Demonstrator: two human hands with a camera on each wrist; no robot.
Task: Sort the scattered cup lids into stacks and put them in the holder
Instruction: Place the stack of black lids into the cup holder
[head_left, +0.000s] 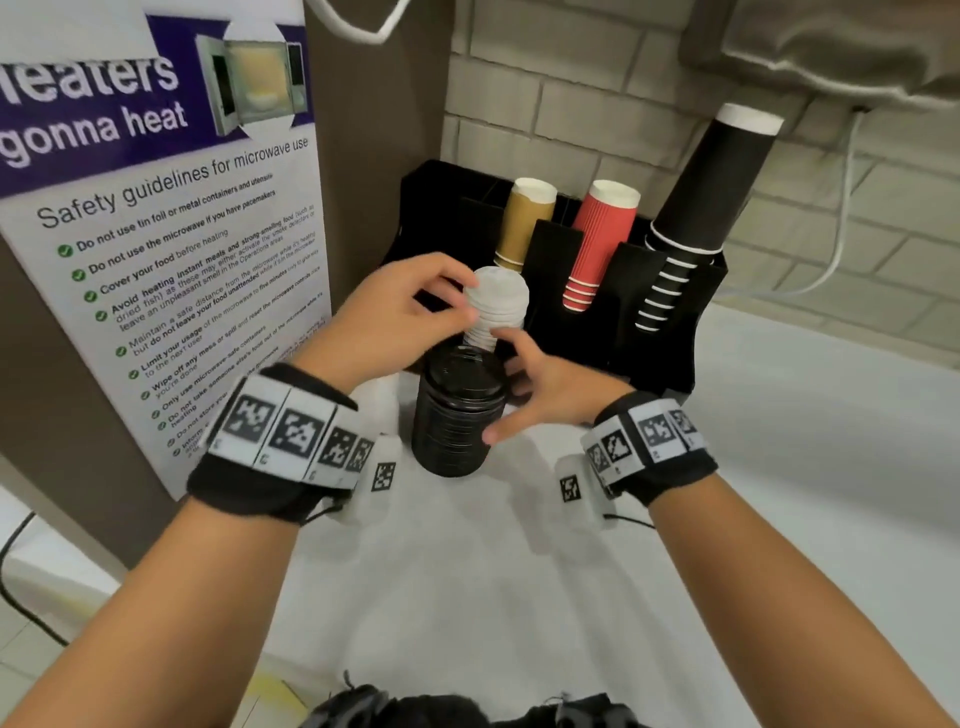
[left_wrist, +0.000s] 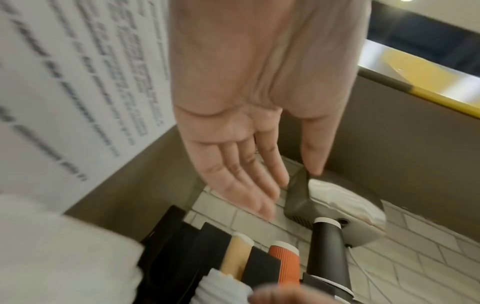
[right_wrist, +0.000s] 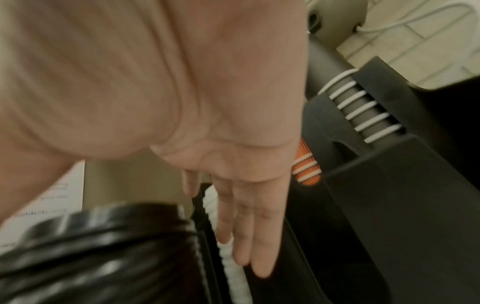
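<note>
White first, centre frame: steadying white lid stack (head_left: 496, 306) at holder (head_left: 670, 332) front slot between flat, straight-fingered left hand (head_left: 387, 312) and right hand (head_left: 550, 387), pinching nothing; best pressing evenly, easing down square, minding black lid stack (head_left: 460, 410) just in front.

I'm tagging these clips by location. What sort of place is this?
Likely a workplace or canteen self-service drinks corner: a microwave safety poster, a black holder with stacked paper cups, and a stack of black cup lids on a white counter.
</note>
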